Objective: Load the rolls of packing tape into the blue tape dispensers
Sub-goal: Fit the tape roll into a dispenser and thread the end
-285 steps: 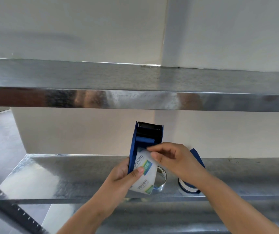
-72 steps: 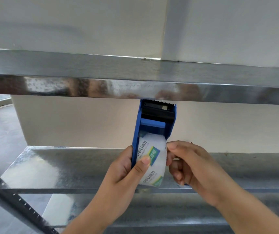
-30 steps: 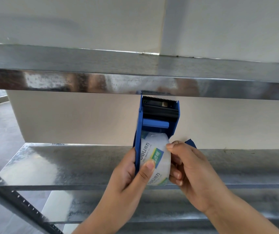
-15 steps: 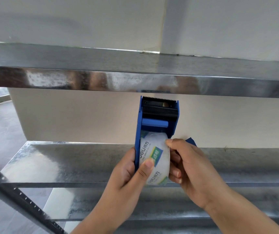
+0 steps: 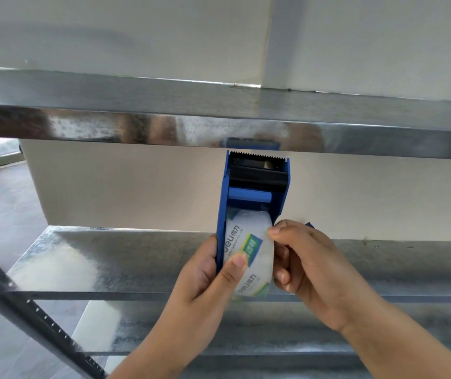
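- Left hand (image 5: 205,272) grips the blue tape dispenser (image 5: 254,198) from its left side, thumb pressed flat across the printed face of the roll of packing tape (image 5: 249,255) seated in the frame.
- Right hand (image 5: 312,266) closes on the roll from the other side, thumb tip at its upper right edge and fingers curled behind it, apparently picking for the free end.
- Just above both hands, the blue crossbar (image 5: 249,196) and black roller sit bare, so the tape looks not yet threaded.
- Risk: the film is clear, so a lifted end could drop back, stick to itself or tear into a sliver.
- Risk: the serrated blade (image 5: 257,155) at the far end could nick fingers feeding tape forward.
- Risk: the dispenser's top sits just under the upper steel shelf (image 5: 109,127); a push upward could knock against it.
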{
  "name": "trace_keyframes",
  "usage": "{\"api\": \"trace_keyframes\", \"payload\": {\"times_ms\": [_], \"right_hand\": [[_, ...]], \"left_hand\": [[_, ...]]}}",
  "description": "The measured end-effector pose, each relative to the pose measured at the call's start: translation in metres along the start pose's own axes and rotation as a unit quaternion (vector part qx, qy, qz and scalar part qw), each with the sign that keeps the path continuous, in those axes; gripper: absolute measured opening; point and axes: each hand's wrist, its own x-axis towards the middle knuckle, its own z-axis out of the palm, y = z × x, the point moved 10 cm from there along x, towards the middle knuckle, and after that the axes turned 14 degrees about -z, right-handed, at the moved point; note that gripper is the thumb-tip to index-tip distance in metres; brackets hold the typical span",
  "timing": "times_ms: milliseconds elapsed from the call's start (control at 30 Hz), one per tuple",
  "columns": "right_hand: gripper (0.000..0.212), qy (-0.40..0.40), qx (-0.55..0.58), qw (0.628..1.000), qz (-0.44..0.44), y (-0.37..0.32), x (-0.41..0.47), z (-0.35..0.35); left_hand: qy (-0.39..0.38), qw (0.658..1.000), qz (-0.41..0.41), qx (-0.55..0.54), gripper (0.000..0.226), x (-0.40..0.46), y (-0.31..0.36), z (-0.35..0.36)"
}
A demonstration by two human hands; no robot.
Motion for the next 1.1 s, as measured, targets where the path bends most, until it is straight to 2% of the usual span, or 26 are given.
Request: {"api": "trace_keyframes", "payload": {"times_ms": [133,233,300,400,467,700,867,967,1033,1100], "right_hand": [[0.023,-0.018,0.033,0.999,0.007,0.001,-0.005,0.005],[0.013,-0.024,0.041,0.999,0.003,0.000,-0.008,0.007],[0.020,-0.018,0.043,0.999,-0.006,-0.001,-0.007,0.007],[0.046,-0.003,0.035,0.999,-0.017,-0.002,-0.007,0.005],[0.052,-0.002,0.028,0.999,-0.022,-0.004,-0.007,0.008],[0.050,0.008,0.020,1.000,-0.014,-0.005,-0.008,0.010],[0.040,-0.009,0.014,1.000,-0.003,-0.004,-0.008,0.010],[0.032,-0.033,-0.038,0.999,-0.008,-0.010,-0.007,0.012],[0.053,-0.034,-0.059,0.997,-0.022,-0.013,-0.006,0.009],[0.057,-0.030,-0.062,0.997,-0.037,-0.016,-0.005,0.007]], "left_hand": [[0.011,1.000,0.003,-0.007,0.017,-0.002,0.002,-0.004],[0.009,1.000,0.007,-0.012,0.022,-0.004,0.003,-0.004],[0.007,1.000,0.011,-0.011,0.024,-0.005,0.004,-0.004],[0.005,1.000,0.017,0.004,0.025,-0.006,0.005,-0.002],[0.003,1.000,0.019,0.012,0.026,-0.007,0.005,-0.002],[0.001,0.999,0.032,0.043,0.032,-0.009,0.010,0.002],[-0.012,0.999,0.029,0.043,0.035,-0.011,0.012,0.005],[-0.026,0.998,0.032,0.037,0.034,-0.012,0.013,0.010],[-0.030,0.999,0.027,-0.003,0.034,-0.011,0.013,0.008],[-0.032,0.998,0.021,-0.052,0.035,-0.010,0.013,0.005]]}}
